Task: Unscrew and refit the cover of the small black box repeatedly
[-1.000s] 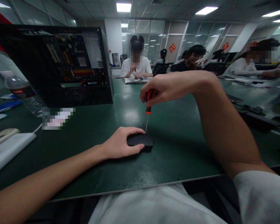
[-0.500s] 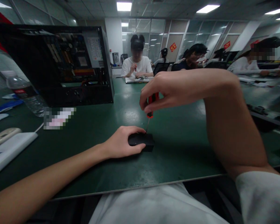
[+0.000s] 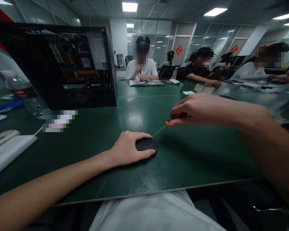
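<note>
A small black device [image 3: 147,145] lies on the green table [image 3: 188,157] in front of me. My left hand [image 3: 128,148] grips its left side and pins it down. My right hand [image 3: 197,109] holds a small screwdriver [image 3: 171,119] with a red and black handle. The screwdriver lies tilted low, its thin shaft running down and left. Its tip sits at the device's upper right edge; whether it touches is unclear.
An open black computer case [image 3: 62,67] stands at the back left, with a water bottle [image 3: 26,96] beside it. A white box [image 3: 7,152] and a beige object [image 3: 2,138] lie at the left edge. Several people sit at the far side.
My right hand dropped and swung right, tipping the screwdriver from near upright to a low slant. My right elbow lowered. The left hand stays on the device.
</note>
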A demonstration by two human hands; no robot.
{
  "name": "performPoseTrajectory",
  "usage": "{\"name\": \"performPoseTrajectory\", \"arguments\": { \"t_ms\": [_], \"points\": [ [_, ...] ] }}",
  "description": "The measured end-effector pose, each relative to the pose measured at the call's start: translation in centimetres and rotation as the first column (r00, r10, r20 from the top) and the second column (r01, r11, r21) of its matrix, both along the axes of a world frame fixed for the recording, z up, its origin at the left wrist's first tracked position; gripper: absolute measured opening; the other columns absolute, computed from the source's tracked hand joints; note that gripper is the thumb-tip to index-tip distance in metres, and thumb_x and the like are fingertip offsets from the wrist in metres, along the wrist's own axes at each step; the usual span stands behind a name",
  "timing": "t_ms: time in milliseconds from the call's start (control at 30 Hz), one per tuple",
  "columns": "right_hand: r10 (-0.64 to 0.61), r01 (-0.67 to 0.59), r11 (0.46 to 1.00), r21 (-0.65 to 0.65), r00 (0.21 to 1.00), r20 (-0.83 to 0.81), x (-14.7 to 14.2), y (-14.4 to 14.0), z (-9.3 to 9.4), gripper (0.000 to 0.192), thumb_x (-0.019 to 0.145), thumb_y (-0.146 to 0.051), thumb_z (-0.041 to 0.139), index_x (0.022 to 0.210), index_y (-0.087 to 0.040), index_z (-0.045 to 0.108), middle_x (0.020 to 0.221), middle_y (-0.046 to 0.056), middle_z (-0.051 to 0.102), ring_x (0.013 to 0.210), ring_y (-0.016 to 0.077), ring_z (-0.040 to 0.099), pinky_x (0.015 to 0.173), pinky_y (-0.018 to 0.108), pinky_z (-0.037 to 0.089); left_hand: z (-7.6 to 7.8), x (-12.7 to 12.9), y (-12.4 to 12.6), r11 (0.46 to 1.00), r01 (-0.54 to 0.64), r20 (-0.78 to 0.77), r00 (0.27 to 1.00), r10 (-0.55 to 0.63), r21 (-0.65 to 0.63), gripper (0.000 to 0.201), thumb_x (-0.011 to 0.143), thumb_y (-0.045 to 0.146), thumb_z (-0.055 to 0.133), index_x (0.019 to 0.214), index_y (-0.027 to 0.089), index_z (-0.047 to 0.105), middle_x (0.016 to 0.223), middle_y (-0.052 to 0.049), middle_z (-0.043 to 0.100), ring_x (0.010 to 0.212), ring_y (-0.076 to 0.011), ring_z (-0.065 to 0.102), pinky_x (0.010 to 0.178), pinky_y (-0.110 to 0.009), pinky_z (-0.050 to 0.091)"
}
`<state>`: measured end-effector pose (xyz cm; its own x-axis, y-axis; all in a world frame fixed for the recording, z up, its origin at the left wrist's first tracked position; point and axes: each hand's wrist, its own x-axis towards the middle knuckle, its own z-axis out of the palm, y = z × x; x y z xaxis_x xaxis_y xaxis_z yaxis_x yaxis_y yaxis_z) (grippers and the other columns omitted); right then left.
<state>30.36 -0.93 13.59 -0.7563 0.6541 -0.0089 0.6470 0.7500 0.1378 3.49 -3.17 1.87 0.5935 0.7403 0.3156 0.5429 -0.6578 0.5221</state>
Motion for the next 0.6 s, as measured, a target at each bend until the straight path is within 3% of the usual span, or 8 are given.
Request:
{"name": "performPoseTrajectory", "arguments": {
  "t_ms": [100, 233, 400, 600],
  "points": [
    [0.042, -0.039, 0.998, 0.053, 0.997, -0.057, 2.7, 1.6, -3.7, 0.042, 0.103, -0.048, 0.041, 0.091, -0.019, 0.069, 0.081, 0.011, 0.070, 0.070, 0.0177, 0.061, 0.064, 0.030, 0.037, 0.0, 0.1, -0.1, 1.000, -0.026, 0.004, 1.000, 0.026, -0.011, 0.040, 0.082, 0.045, 0.075, 0.114, 0.021, 0.076, 0.107, -0.002, 0.080, 0.092, -0.0238, 0.076, 0.082, -0.032, 0.054],
    [0.187, -0.144, 0.975, 0.169, 0.943, -0.276, 5.2, 4.3, -7.7, 0.055, 0.096, -0.065, 0.047, 0.072, -0.018, 0.062, 0.059, 0.002, 0.057, 0.051, 0.0103, 0.047, 0.053, 0.024, 0.030, 0.1, 0.1, -0.3, 0.998, -0.060, -0.006, 0.998, 0.060, -0.026, 0.037, 0.082, 0.044, 0.075, 0.112, 0.023, 0.077, 0.105, -0.001, 0.080, 0.089, -0.0219, 0.075, 0.078, -0.030, 0.053],
    [0.298, -0.248, 0.951, 0.184, 0.894, -0.335, 5.5, 4.8, -8.5, 0.060, 0.092, -0.069, 0.052, 0.063, -0.017, 0.056, 0.054, -0.002, 0.048, 0.048, 0.0070, 0.040, 0.050, 0.023, 0.026, 0.3, 0.2, -0.3, 0.997, -0.071, -0.018, 0.997, 0.070, -0.026, 0.036, 0.082, 0.044, 0.074, 0.112, 0.022, 0.077, 0.104, -0.001, 0.080, 0.088, -0.0213, 0.075, 0.075, -0.029, 0.052],
    [0.315, -0.283, 0.949, 0.141, 0.874, -0.370, 4.6, 4.7, -9.4, 0.058, 0.091, -0.069, 0.054, 0.065, -0.017, 0.058, 0.056, -0.002, 0.049, 0.050, 0.0068, 0.042, 0.052, 0.023, 0.027, 0.2, 0.2, -0.2, 0.999, -0.038, -0.039, 0.999, 0.037, -0.019, 0.038, 0.084, 0.045, 0.073, 0.114, 0.022, 0.076, 0.105, -0.001, 0.080, 0.089, -0.0215, 0.074, 0.074, -0.029, 0.050]
  ]
}}
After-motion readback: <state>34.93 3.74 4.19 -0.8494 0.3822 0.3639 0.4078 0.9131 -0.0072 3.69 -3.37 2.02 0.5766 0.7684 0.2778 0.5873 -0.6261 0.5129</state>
